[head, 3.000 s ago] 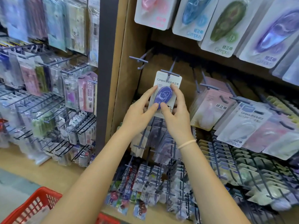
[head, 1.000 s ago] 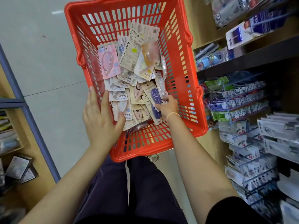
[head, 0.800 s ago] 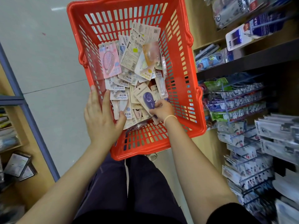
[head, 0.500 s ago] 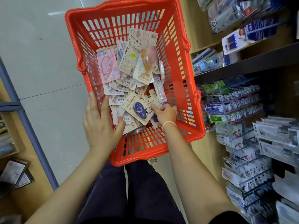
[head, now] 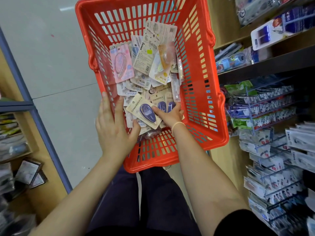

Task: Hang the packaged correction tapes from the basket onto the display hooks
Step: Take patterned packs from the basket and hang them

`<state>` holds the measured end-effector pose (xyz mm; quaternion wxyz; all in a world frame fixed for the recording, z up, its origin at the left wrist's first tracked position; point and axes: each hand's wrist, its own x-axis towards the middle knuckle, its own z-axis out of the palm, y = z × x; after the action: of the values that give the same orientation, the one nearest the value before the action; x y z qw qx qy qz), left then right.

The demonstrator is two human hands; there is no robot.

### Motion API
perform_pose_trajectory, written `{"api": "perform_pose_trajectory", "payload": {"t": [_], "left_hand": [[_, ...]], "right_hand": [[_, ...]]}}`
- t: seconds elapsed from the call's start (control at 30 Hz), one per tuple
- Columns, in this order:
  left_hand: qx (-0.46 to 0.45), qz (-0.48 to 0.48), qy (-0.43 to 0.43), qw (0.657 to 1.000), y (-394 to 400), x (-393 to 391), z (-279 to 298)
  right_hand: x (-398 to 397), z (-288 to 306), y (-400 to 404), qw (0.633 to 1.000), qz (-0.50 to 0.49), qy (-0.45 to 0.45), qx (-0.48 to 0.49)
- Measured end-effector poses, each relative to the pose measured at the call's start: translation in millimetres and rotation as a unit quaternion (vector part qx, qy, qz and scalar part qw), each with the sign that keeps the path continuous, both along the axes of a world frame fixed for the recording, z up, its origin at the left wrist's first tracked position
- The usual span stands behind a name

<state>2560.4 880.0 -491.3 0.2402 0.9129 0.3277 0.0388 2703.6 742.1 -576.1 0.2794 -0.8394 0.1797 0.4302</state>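
A red plastic basket (head: 196, 65) hangs in front of me over my legs, filled with several carded correction tapes (head: 146, 53). My right hand (head: 171, 116) is inside the basket near its front. It pinches a cream card with a purple correction tape (head: 144, 110), with the thumb lying on the purple blister. Two more purple tapes (head: 166, 105) lie just beyond those fingers. My left hand (head: 114, 128) rests flat on the basket's left wall, fingers straight, and its thumb touches the card's near edge. Display hooks (head: 265, 103) full of packets stand to the right.
A wooden shelf unit (head: 272, 53) with stationery packs rises on the right, above the wire hook racks (head: 281, 167). A blue-framed wooden shelf (head: 42, 133) with small goods stands on the left. Grey tiled floor (head: 51, 57) lies beyond the basket.
My view dropped from the hook wall, where both hands held a purple tape card, to the basket. My right hand dug out another purple tape card and turned it toward my left thumb.
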Motion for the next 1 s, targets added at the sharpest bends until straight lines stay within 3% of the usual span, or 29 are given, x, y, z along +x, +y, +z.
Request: {"api": "perform_pose_trajectory", "payload": {"t": [0.4, 0.63, 0.83, 1.0], "left_hand": [[-0.004, 0.010, -0.008, 1.000, 0.2, 0.8, -0.3], [-0.006, 0.002, -0.003, 1.000, 0.7, 0.2, -0.5], [-0.006, 0.004, -0.009, 1.000, 0.3, -0.6, -0.9], [-0.009, 0.001, -0.012, 1.000, 0.7, -0.1, -0.3]], "right_hand": [[10.3, 15.8, 4.1, 0.991, 0.128, -0.003, -0.029], [22.2, 18.6, 2.1, 0.994, 0.097, 0.036, -0.041], [12.8, 14.2, 0.3, 0.999, 0.032, -0.030, -0.020], [12.9, 15.3, 4.0, 0.997, 0.041, -0.043, -0.044]]}}
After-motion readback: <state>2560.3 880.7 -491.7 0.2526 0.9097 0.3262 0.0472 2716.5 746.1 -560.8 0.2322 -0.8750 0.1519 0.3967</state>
